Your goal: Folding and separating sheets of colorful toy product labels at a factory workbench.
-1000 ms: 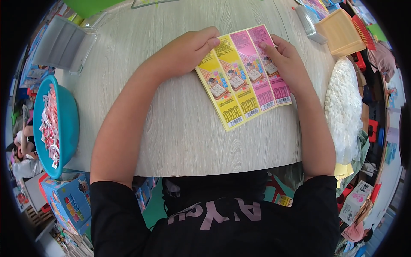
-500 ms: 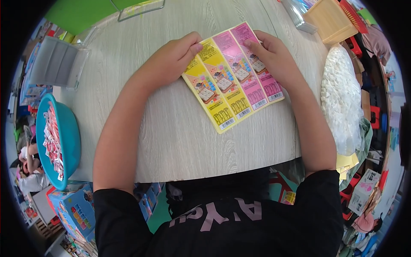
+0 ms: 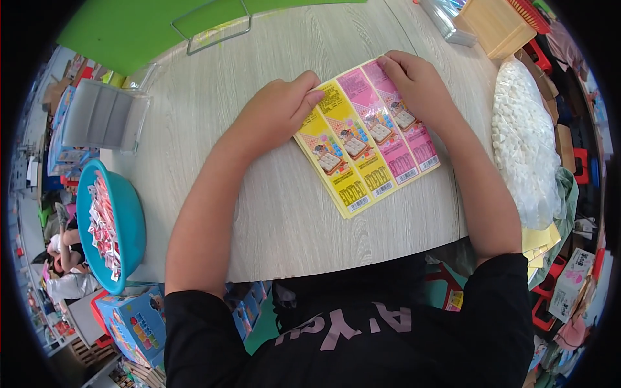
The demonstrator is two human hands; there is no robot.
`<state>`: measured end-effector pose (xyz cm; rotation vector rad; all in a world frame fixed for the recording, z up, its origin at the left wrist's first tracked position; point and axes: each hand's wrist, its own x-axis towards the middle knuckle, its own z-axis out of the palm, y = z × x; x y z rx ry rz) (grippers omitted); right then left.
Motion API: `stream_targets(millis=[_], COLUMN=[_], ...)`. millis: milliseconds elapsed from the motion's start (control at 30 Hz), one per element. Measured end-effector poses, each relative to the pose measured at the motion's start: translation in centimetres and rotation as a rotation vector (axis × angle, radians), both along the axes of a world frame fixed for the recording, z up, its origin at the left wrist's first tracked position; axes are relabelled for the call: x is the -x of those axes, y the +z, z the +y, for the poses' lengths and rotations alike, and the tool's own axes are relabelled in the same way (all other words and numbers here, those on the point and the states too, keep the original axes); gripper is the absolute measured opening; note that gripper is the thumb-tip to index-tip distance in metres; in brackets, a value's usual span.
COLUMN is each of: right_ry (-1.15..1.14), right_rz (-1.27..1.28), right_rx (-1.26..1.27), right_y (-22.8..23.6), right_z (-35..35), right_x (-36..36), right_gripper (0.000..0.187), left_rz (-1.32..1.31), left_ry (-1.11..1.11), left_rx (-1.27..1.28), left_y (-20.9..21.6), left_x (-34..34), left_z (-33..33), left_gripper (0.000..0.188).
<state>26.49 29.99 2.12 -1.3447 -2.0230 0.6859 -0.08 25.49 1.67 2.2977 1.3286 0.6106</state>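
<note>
Over the pale wood-grain table (image 3: 304, 213) I hold a thin stack of printed label sheets (image 3: 370, 145), tilted so its lower edge rises toward the right. The top sheet carries two yellow and two pink strips with small pictures and barcodes. My left hand (image 3: 281, 113) pinches the upper left edge, thumb on top and fingers hidden beneath. At the upper right corner, my right hand (image 3: 417, 84) grips the sheets, its thumb and fingers closed over the edge. Whether the stack touches the table I cannot tell.
A teal basin (image 3: 132, 220) of small wrapped packets stands at the left edge, below a grey plastic tray (image 3: 97, 116). Right of my arm lies a clear bag of white pieces (image 3: 524, 142). Farther off are a wooden tray (image 3: 498, 29) and a metal wire frame (image 3: 220, 39).
The whole view has shifted, so table, arms and sheets appear lower and farther right. Both hands keep their hold on the label sheets.
</note>
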Motion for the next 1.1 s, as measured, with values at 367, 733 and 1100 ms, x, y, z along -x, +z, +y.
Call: stream_targets(millis=[367, 733, 1100], right_ry=[-0.053, -0.14, -0.085], right_rz=[-0.154, -0.316, -0.391], right_rx=[-0.11, -0.125, -0.423], right_y=[-0.5, -0.3, -2.3], right_z=[-0.6, 0.2, -2.5], right_x=[1.2, 1.3, 3.2], right_gripper=[0.031, 0.033, 0.016], left_rz=[0.27, 0.282, 0.156], left_ry=[-0.007, -0.003, -0.15], left_rx=[-0.173, -0.323, -0.427], left_y=[0.7, -0.1, -1.6], left_x=[0.2, -0.2, -1.7], left_z=[-0.2, 1.4, -0.7], left_gripper=[0.029, 0.028, 0.034])
